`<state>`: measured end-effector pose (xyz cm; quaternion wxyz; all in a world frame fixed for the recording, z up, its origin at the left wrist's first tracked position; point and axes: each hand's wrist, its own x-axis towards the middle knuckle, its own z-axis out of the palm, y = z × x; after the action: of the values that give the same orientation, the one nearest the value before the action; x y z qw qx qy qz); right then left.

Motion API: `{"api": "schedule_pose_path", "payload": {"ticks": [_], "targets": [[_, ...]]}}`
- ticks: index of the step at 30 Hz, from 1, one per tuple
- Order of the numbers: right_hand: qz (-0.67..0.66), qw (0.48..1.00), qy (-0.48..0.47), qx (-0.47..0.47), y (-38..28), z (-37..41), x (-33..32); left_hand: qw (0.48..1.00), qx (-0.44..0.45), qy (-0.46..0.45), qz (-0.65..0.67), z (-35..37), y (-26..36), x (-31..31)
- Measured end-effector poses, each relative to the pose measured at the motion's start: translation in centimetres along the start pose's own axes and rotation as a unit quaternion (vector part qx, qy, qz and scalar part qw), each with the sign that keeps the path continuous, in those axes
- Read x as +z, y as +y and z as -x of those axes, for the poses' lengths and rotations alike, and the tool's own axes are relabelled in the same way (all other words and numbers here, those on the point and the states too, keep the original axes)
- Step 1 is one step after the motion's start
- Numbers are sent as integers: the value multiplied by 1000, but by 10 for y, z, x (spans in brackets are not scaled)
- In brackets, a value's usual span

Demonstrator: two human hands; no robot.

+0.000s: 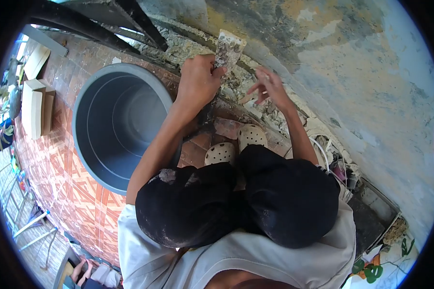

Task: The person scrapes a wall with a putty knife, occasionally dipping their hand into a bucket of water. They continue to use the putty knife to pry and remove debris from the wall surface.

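Note:
My left hand (200, 79) is closed, thumb at the lower end of a flat, pale, dark-spotted rectangular piece (229, 48) that stands up beyond the fist. Whether this is a scraper blade or a slab of plaster I cannot tell. To its right my right hand (271, 89) has its fingers spread over broken plaster rubble (275, 115) along the foot of the wall. A small tan sliver (246, 98) shows just under those fingertips. Left of my left forearm stands a large grey tub (123, 125), its inside bare.
The stained wall (352, 72) rises on the right. Dark metal legs (140, 24) stand at the top left. Cardboard pieces (36, 108) lie on the patterned tile floor (82, 168). A white cable (325, 154) loops near my right knee, and another person's legs (84, 272) show at lower left.

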<state>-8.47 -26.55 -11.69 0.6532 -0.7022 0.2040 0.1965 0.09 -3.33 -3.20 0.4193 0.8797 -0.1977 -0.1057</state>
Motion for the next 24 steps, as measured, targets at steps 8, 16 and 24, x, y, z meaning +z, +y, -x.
{"api": "schedule_pose_path", "payload": {"ticks": [8,16,24], "targets": [[-300,948,-106,-10,7,13,78,995,-70,14,75,-5,11,-7],[-290,918,-270,-24,-37,29,91,971,-136,-43,194,-7,-2,1],[191,982,8,2,-29,46,27,973,-21,-168,-155,12,-3,6]]}}
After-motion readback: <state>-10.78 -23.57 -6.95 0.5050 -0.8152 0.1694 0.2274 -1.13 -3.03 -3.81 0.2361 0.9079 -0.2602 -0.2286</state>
